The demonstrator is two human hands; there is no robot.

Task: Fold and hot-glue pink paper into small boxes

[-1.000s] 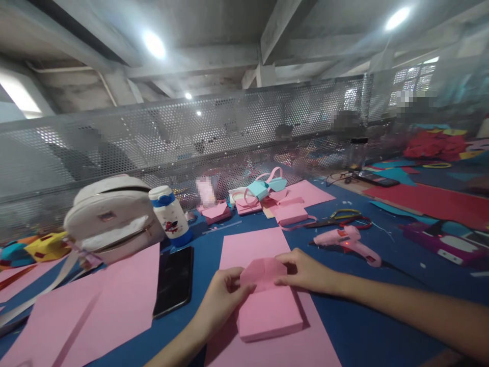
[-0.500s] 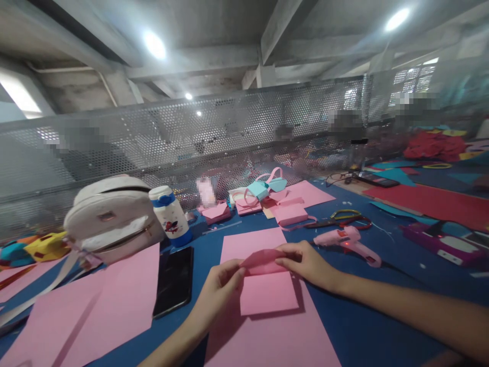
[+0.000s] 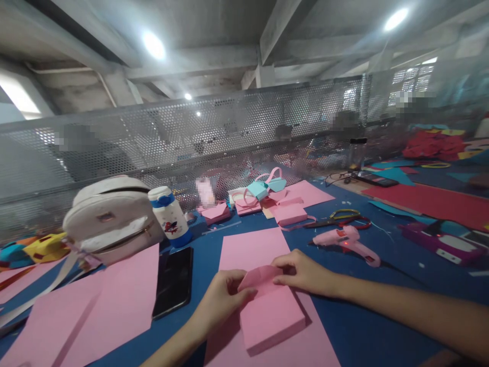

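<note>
Between my hands is a small pink paper box (image 3: 272, 316), shaped like a little bag, with a rounded flap raised at its far end. My left hand (image 3: 225, 295) pinches the left edge of the flap, thumb on top. The flap's right side is gripped between the thumb and fingers of my right hand (image 3: 300, 273). Beneath the box lies a long pink paper sheet (image 3: 252, 243) on the blue table (image 3: 367, 316). A pink glue gun (image 3: 347, 242), its red light lit, rests to the right of my right hand.
Scissors (image 3: 340, 219) lie behind the glue gun. On the left are a black phone (image 3: 173, 280), a white bottle (image 3: 170, 219), a white backpack (image 3: 110, 219) and more pink paper (image 3: 114, 300). Folded paper bags (image 3: 292, 214) stand before a perforated metal screen (image 3: 229, 132). A purple device (image 3: 443, 244) sits far right.
The box has tipped and come nearer to me, so its broad face and near side now show. Both hands have moved slightly down with it, still holding the flap.
</note>
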